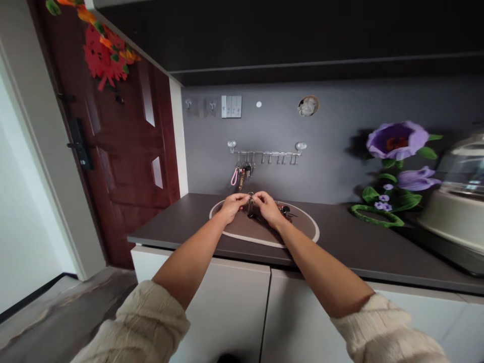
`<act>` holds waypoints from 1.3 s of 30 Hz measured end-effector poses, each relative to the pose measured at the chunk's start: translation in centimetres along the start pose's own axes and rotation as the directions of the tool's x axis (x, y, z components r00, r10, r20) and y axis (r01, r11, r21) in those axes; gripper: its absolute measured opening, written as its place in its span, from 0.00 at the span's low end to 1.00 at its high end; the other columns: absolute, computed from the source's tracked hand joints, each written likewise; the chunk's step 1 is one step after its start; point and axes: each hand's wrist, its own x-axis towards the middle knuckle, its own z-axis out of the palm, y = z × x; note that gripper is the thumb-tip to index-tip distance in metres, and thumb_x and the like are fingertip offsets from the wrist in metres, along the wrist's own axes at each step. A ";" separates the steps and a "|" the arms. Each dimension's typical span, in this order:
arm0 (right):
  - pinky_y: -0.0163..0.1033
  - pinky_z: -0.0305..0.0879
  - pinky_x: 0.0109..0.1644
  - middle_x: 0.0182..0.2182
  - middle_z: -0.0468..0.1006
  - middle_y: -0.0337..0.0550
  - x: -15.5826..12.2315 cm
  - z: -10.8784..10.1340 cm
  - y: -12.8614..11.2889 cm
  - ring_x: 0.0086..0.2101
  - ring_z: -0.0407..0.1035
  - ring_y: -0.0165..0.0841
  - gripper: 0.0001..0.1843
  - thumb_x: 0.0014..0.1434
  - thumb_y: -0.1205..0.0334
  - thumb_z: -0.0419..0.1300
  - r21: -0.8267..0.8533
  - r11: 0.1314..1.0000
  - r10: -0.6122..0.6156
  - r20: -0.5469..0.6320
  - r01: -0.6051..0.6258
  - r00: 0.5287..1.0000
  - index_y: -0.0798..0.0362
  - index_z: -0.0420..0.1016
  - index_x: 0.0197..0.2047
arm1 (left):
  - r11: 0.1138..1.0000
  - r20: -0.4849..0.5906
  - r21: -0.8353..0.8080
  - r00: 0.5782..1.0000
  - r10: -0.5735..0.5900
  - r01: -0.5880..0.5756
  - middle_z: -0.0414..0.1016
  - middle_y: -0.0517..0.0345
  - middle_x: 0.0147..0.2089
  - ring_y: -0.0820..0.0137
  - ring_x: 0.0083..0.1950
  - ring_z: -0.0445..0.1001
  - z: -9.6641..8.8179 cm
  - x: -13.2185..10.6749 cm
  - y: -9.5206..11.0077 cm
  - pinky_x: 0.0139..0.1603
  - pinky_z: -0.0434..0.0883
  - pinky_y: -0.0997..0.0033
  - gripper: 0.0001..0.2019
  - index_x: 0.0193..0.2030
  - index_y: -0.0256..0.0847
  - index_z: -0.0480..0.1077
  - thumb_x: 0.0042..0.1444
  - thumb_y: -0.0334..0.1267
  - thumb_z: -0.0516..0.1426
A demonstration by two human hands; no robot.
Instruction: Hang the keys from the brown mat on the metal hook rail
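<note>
Knit sleeves (pixel 138 320), hands (pixel 231 205) pinching key ring (pixel 250 200) over pale-edged mat (pixel 249 232), counter (pixel 344 237) extending right

Silver key ring (pixel 251 193), brown pale-rimmed mat (pixel 249 232), pink strap (pixel 234 177), purple flower (pixel 415 137)

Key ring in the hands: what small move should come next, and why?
Perhaps lift the key ring toward the hook rail, whose right end has room: the left hand and right hand appear to pinch it above the mat, and other keys hang on the rail.
</note>
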 end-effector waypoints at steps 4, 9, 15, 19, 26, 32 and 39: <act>0.32 0.57 0.35 0.25 0.64 0.35 -0.2 -0.2 -0.1 0.27 0.59 0.26 0.11 0.49 0.53 0.51 -0.035 0.999 -0.024 -0.011 0.024 1.000 0.53 0.61 0.29 | 0.998 -0.039 0.060 0.999 0.027 -0.024 0.73 0.54 0.34 0.76 0.29 0.67 0.4 -0.3 0.2 0.29 0.59 0.76 0.20 0.36 0.36 0.72 0.38 0.47 0.61; 0.32 0.58 0.35 0.24 0.63 0.35 -0.1 -0.4 -0.1 0.27 0.59 0.26 0.11 0.50 0.52 0.51 -0.049 0.997 -0.062 -0.034 0.060 0.997 0.52 0.61 0.29 | 0.980 -0.085 0.179 0.991 0.106 -0.090 0.73 0.54 0.30 0.74 0.29 0.66 0.9 -0.5 0.4 0.31 0.62 0.74 0.17 0.32 0.34 0.71 0.41 0.47 0.59; 0.33 0.62 0.32 0.25 0.64 0.35 0.7 -0.7 -0.2 0.27 0.61 0.27 0.11 0.49 0.52 0.53 0.121 0.991 0.065 -0.128 -0.050 0.990 0.51 0.59 0.30 | 0.904 -0.153 0.407 0.966 0.206 -0.128 0.70 0.57 0.25 0.73 0.27 0.65 0.8 -0.3 0.2 0.33 0.62 0.72 0.11 0.26 0.35 0.69 0.46 0.42 0.54; 0.34 0.64 0.30 0.26 0.66 0.36 1.7 -1.1 -1.2 0.27 0.65 0.28 0.11 0.49 0.53 0.53 0.234 0.966 0.145 -0.139 -0.110 0.980 0.51 0.59 0.31 | 0.836 -0.107 0.531 0.967 0.230 -0.140 0.71 0.57 0.26 0.72 0.29 0.66 0.9 -0.2 0.0 0.35 0.62 0.72 0.09 0.25 0.36 0.69 0.46 0.39 0.53; 0.34 0.67 0.28 0.25 0.65 0.35 5.4 -2.0 -3.4 0.24 0.67 0.26 0.04 0.52 0.62 0.51 0.306 0.940 0.228 -0.229 -0.152 0.946 0.51 0.58 0.31 | 0.826 -0.093 0.549 0.974 0.207 -0.124 0.71 0.57 0.27 0.71 0.29 0.67 0.9 0.2 -0.8 0.34 0.62 0.71 0.09 0.26 0.37 0.70 0.47 0.41 0.53; 0.33 0.67 0.25 0.22 0.64 0.33 9.3 -2.4 -4.1 0.19 0.64 0.23 0.02 0.54 0.67 0.48 0.308 0.936 0.272 -0.329 -0.170 0.904 0.52 0.57 0.30 | 0.842 -0.093 0.529 0.980 0.176 -0.101 0.71 0.58 0.25 0.71 0.29 0.66 1.0 0.1 -0.6 0.34 0.62 0.72 0.09 0.25 0.37 0.70 0.46 0.40 0.53; 0.31 0.66 0.22 0.19 0.64 0.34 12.5 -2.4 -3.4 0.17 0.62 0.21 0.03 0.52 0.70 0.49 0.277 0.946 0.282 -0.442 -0.170 0.852 0.55 0.61 0.27 | 0.855 -0.069 0.512 0.988 0.135 -0.081 0.70 0.58 0.24 0.72 0.28 0.65 1.3 -0.2 0.0 0.33 0.62 0.72 0.08 0.24 0.37 0.69 0.46 0.39 0.53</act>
